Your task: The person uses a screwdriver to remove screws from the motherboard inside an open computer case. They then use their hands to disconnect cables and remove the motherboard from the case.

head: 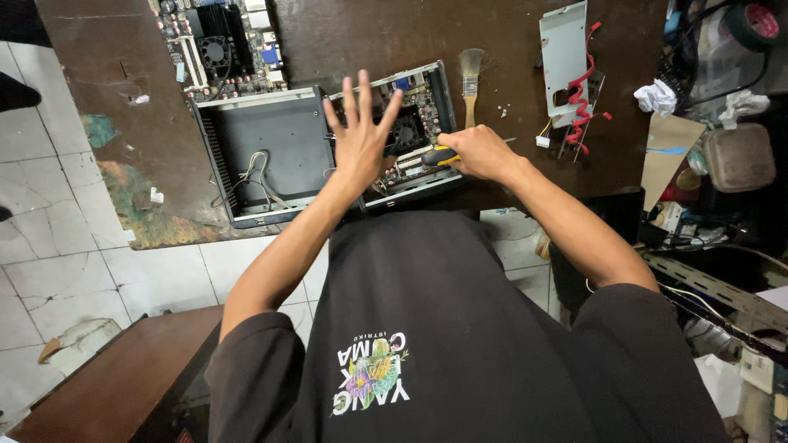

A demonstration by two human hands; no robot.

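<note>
Dark scuffed wood tabletop [345, 33], w/ an opened small computer case [414, 135] sitting near its front edge. Right hand [480, 152] is clenched round a yellow-and-black screwdriver [441, 156], tip pointing left into the case's circuit board; can't tell exactly what the tip touches. Left hand [361, 135] hovers over the same case, fingers spread wide and released, holding nothing, and it blocks much of the board and fan from view. Just left, touching the case, lies an empty grey metal cover [263, 152] w/ loose wires inside. Far left: a bare motherboard [222, 45] w/ black fan. Far side, right of the case: a paintbrush [470, 82], bristles pointing away. Further right, a grey metal bracket [565, 57] w/ a red cable [581, 94] draped by it. Crumpled white paper [655, 97] sits at the right edge amid clutter.
</note>
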